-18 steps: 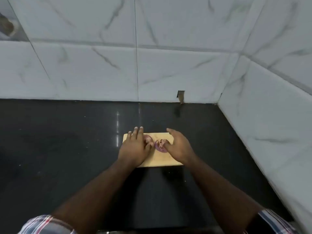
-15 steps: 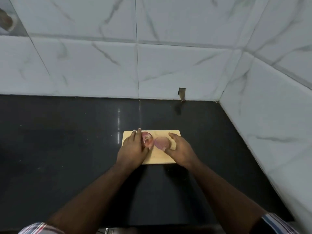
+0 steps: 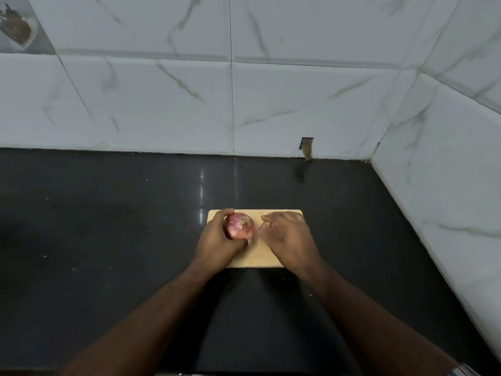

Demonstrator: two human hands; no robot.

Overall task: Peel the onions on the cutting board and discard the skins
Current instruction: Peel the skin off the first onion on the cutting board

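Left hand (image 3: 217,240) grips red onion (image 3: 240,228) over cutting board (image 3: 260,257) on table (image 3: 108,226), stem end up. Right hand (image 3: 287,237) just right of onion, fingers loose, grip on anything unclear; second onion hidden. Right hand nearest for peeling.

Both forearms enter from the lower edge and converge toward the centre. Left hand (image 3: 217,241): back facing the camera, fingers (image 3: 221,216) curled round the far side of a red onion (image 3: 240,228) and thumb closing on its near side, gripping it. Right hand (image 3: 288,238): back up, knuckles toward the camera, fingers bent loosely and pointing left toward the onion, motion-blurred at the tips; whether they hold anything cannot be told. The two hands lie near each other, not touching. A sleeve edge shows at the right forearm.
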